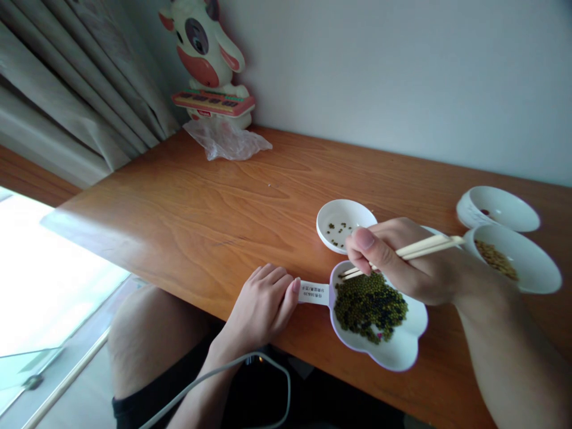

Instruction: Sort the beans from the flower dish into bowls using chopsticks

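My right hand (397, 256) is closed round a pair of wooden chopsticks (429, 245), their tips down in a white handled dish (413, 325) with a purple scalloped rim. Green beans (357, 292) lie in this dish, mixed with small dark ones, and a tiny pink bit shows near the bottom. Whether the tips pinch a bean is too small to tell. At the table's front edge, my left hand (268, 298) is closed on the end of the dish's labelled handle (315, 292). Just behind the dish stands a white bowl (346, 211) with several green beans in it.
At the right are a white bowl (536, 268) of tan grains and another white bowl (509, 208) with a small dark piece. My right hand partly covers another white rim. A cow-shaped toy keyboard (210, 71) and a plastic bag (227, 140) are at the back left. A grey cable (232, 361) crosses my left forearm.
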The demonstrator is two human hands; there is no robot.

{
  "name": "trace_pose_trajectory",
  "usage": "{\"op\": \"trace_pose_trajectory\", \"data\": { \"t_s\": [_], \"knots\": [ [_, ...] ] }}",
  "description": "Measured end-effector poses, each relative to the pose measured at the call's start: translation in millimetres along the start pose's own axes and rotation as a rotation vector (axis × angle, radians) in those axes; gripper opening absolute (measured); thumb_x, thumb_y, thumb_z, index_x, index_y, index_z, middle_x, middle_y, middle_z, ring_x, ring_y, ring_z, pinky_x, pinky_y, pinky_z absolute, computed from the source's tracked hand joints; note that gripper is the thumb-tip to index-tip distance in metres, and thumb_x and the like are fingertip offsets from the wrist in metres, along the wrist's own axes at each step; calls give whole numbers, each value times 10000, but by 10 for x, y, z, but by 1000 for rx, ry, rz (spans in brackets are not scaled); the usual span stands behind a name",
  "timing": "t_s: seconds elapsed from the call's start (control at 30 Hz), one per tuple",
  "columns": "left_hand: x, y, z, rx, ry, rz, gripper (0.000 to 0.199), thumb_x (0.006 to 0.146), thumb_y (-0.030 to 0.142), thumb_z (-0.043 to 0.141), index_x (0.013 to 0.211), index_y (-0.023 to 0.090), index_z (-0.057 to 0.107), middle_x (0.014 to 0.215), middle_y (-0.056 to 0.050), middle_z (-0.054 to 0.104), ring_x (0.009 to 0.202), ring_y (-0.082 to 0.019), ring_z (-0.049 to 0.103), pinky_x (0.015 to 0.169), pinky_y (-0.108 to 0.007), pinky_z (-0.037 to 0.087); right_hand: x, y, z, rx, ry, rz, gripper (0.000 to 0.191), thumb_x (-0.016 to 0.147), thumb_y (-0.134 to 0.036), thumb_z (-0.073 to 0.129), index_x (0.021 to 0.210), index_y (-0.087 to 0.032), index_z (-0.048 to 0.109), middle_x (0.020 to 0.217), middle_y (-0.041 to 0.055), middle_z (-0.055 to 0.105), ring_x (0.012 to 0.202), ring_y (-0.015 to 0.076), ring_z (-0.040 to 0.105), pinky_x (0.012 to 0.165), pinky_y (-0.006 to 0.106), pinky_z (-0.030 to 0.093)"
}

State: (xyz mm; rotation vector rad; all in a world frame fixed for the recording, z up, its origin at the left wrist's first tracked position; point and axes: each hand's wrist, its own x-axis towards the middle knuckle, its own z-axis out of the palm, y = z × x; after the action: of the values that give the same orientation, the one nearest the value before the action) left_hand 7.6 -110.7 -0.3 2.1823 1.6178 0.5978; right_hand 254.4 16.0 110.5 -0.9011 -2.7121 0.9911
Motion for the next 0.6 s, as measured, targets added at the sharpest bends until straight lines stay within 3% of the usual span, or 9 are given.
{"op": "trace_pose_trajectory", "data": {
  "t_s": [0.17, 0.33, 0.6],
  "knots": [
    [-1, -3, 7, 10, 13, 7, 397, 1131, 287, 345, 777, 212, 508, 812, -41, 595, 743, -194, 492, 763, -373, 420, -3, 7, 1, 5, -9, 4, 599, 1114, -580, 269, 744, -191, 536, 658, -2, 547, 616, 141, 467, 642, 346, 307],
    [2, -7, 14, 13, 19, 10, 396, 1128, 281, 352, 775, 211, 517, 810, -42, 600, 734, -191, 498, 749, -366, 428, 9, -67, 14, -48, 66, 60, 550, 1104, -553, 388, 709, -192, 517, 590, -27, 503, 574, 125, 434, 621, 338, 284],
    [0, -9, 20, 20, 21, 5, 391, 1128, 284, 360, 774, 212, 509, 812, -42, 599, 742, -193, 503, 754, -368, 432, -30, -29, -23, 27, 45, -22, 620, 1115, -579, 270, 713, -193, 541, 611, -4, 532, 568, 132, 445, 589, 349, 275]
  ]
}}
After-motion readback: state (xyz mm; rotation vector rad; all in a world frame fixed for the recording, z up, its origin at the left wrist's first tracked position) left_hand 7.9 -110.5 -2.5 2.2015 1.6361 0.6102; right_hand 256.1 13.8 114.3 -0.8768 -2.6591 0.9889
